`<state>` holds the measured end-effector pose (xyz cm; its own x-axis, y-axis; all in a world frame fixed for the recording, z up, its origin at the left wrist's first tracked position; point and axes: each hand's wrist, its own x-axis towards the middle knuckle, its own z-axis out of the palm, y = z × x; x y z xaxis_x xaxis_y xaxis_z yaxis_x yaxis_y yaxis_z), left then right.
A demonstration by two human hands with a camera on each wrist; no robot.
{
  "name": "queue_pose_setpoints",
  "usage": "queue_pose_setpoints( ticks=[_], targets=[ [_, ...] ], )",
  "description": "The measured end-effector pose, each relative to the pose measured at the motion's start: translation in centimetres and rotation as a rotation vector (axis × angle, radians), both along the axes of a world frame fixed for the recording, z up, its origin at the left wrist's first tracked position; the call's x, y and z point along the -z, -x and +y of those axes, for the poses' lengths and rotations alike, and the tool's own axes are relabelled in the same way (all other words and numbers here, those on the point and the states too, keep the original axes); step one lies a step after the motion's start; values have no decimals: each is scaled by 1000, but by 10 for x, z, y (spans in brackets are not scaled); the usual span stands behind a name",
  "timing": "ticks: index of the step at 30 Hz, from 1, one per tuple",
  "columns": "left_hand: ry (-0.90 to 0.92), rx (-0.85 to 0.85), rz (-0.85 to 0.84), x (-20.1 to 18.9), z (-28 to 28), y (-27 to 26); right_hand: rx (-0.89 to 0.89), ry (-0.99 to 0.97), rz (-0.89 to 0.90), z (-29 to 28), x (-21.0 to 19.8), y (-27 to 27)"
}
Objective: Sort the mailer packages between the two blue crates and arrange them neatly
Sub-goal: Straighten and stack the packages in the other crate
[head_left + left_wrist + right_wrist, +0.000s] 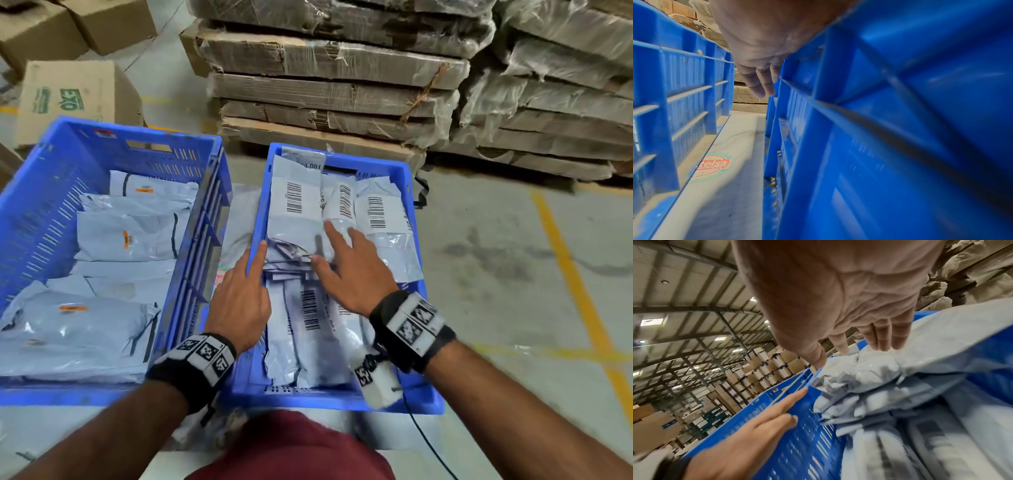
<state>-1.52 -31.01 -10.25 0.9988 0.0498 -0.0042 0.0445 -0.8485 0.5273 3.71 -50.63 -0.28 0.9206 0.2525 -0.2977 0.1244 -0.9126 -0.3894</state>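
Note:
Two blue crates stand side by side. The big left crate (191, 219) (684, 97) holds large grey mailers (126, 236). The smaller right crate (260, 205) (879, 146) (787, 434) is packed with small grey barcoded mailers (294, 205) (859, 378). My left hand (239, 301) (756, 48) (756, 426) rests on the right crate's left rim, index finger along the edge, other fingers straight down the outer wall. My right hand (352, 274) (838, 296) is spread flat over the mailers in the middle of that crate, fingertips touching them, holding nothing.
Plastic-wrapped stacks of flat cardboard (342, 85) rise just behind the crates. A printed cardboard box (75, 96) stands behind the left crate. A grey bag with a round logo (713, 165) lies in the narrow gap between the crates. Yellow lines (575, 274) mark the floor at right.

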Motion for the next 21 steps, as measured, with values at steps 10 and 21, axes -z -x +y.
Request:
queue_pose_setpoints(
  ticks=[10,21],
  targets=[
    [-6,-10,13,1,-1,0,-47,304,339,-59,34,63],
    [-15,-8,13,-4,0,2,205,364,439,-49,81,6]
  ],
)
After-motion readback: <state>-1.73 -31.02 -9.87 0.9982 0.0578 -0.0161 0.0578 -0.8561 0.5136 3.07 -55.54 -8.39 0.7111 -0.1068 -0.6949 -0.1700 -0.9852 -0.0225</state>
